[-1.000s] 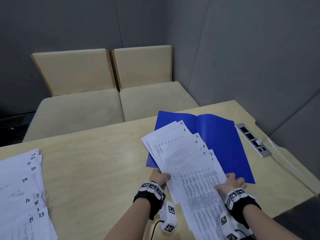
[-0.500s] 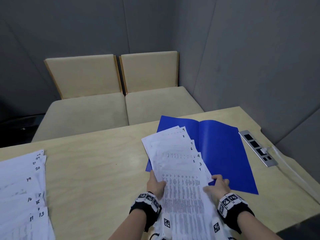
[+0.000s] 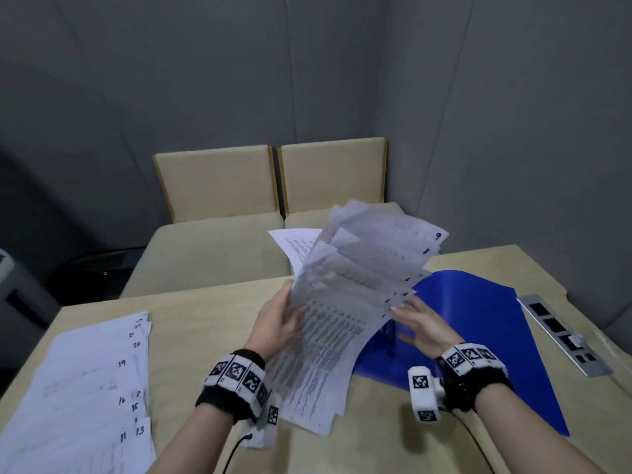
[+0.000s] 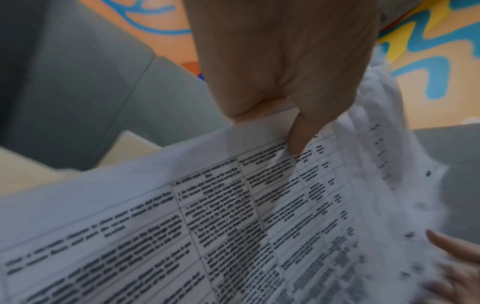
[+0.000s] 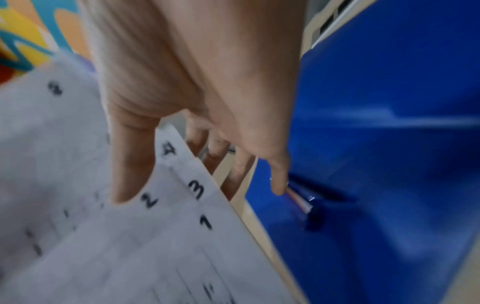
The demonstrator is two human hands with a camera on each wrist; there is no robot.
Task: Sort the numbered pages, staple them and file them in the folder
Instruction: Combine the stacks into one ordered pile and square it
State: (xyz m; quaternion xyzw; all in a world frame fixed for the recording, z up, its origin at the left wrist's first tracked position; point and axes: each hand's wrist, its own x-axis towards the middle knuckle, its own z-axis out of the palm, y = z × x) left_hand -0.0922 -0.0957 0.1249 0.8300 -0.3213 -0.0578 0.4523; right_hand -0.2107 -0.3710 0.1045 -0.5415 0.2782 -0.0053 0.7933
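Note:
A fanned stack of numbered pages [image 3: 342, 319] stands tilted up off the table, its lower edge resting near the front. My left hand [image 3: 284, 309] grips its left edge, thumb on the printed front [image 4: 233, 226]. My right hand [image 3: 403, 307] is at the right edge. Its thumb lies on the front by the number 2 [image 5: 130, 246] and its fingers reach behind. The open blue folder [image 3: 478, 319] lies flat to the right. A small blue object with a metal tip [image 5: 301, 202], perhaps a stapler, stands on the folder just behind the pages.
More numbered pages [image 3: 85, 388] lie spread at the table's left. A metal socket strip [image 3: 564, 336] is set into the table at the far right. Two beige seats [image 3: 219, 248] stand beyond the far edge, with grey walls close behind and to the right.
The fanned pages lay flat over the folder. Both hands have lifted them upright and drawn them toward me, uncovering the folder.

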